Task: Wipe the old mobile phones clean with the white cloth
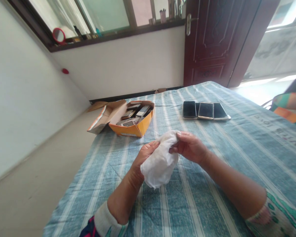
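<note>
A thin white cloth or tissue (161, 164) hangs crumpled between my two hands, above the striped bed cover. My left hand (145, 154) is closed on its left side, thumb on top. Fingers and thumb of my right hand (189, 146) pinch its upper right edge. Whether anything lies inside the folds, I cannot tell. Beyond my hands at the left stands an open orange cardboard box (144, 126) holding several mobile phones (143, 111). Farther right, several dark-screened phones (206, 110) lie side by side, partly overlapping.
A blue-green striped cover (128, 197) spreads under everything. Its left edge drops to a pale floor (39, 174). Behind are a white wall, a windowsill (118, 36) with a red-rimmed mirror (59, 35), and a dark red door (212, 39). Colourful fabric (289, 102) shows at far right.
</note>
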The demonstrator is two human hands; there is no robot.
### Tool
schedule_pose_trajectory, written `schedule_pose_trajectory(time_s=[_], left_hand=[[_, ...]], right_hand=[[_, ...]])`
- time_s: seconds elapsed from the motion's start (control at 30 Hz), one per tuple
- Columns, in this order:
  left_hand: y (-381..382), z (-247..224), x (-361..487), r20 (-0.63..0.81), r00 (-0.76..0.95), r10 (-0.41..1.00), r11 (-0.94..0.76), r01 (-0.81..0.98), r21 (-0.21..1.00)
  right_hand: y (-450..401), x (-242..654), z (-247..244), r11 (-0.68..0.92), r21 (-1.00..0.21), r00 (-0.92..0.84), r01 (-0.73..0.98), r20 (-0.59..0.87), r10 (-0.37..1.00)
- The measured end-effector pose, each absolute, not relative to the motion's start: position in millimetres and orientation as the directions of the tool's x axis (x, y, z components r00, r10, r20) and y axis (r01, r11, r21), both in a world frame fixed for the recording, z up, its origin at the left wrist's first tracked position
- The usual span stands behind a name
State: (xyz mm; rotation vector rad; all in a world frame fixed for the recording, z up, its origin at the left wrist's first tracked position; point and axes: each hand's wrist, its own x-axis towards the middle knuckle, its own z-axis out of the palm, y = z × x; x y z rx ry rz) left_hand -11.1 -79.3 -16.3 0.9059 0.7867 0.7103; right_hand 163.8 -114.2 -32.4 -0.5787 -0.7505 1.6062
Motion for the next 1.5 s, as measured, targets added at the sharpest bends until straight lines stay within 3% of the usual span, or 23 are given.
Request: schedule_pose_trajectory(time_s=[0.1,0.2,0.3,0.37,0.5,0.63,0.9,0.97,1.03,1.1,1.17,1.27,1.33,1.5], left_hand=[[-76,-20,-11,-0.224,0.428,0.876,0.315,-0.155,0.936],[-70,-18,-17,-0.054,0.25,0.967,0.056,0.002,0.998],[-65,-10,-27,0.215,0.1,0.972,-0.232,0.216,0.949],[-65,-1,-33,0.276,0.103,0.956,-0.294,0.263,0.919],[-75,20,-35,0.111,0.364,0.925,-0.216,0.26,0.941],[-84,27,-29,-0.011,0.619,0.786,-0.178,0.243,0.953],[-75,-6,-24,0.063,0.559,0.827,-0.214,0.21,0.954],[-71,-12,-25,0.192,0.549,0.813,-0.381,0.254,0.889],[-70,-14,-27,0.372,0.517,0.771,-0.583,0.337,0.739],[-70,-15,-28,0.498,0.467,0.73,-0.678,0.412,0.608],[-74,-17,-26,0.482,0.418,0.77,-0.634,0.416,0.653],[-81,-19,-20,0.251,0.377,0.892,-0.367,0.276,0.888],[-83,-20,-15,0.106,0.36,0.927,-0.17,0.151,0.974],[-83,-11,-16,-0.168,0.516,0.84,0.224,-0.049,0.973]], right_hand=[[-114,165,-34,-0.059,-0.728,-0.138,-0.683,0.05,0.989],[-111,169,-37,-0.026,-0.724,-0.106,-0.689,0.066,0.992],[-109,172,-38,0.016,-0.748,-0.075,-0.663,0.088,0.993],[-107,172,-39,0.031,-0.762,-0.061,-0.647,0.092,0.994],[-106,171,-38,0.044,-0.746,-0.031,-0.665,0.086,0.996],[-107,168,-37,0.038,-0.724,-0.016,-0.689,0.067,0.998],[-105,163,-42,-0.058,-0.605,-0.12,-0.794,0.062,0.991],[-106,161,-44,-0.105,-0.599,-0.155,-0.794,0.033,0.987],[-107,158,-46,-0.143,-0.602,-0.184,-0.785,0.008,0.983],[-108,154,-47,-0.173,-0.613,-0.214,-0.771,-0.006,0.977],[-110,150,-47,-0.193,-0.635,-0.24,-0.748,-0.013,0.971],[-111,147,-47,-0.213,-0.679,-0.248,-0.703,-0.047,0.968],[-111,148,-47,-0.22,-0.706,-0.233,-0.673,-0.079,0.969],[-109,151,-44,-0.191,-0.776,-0.079,-0.601,-0.18,0.98]])
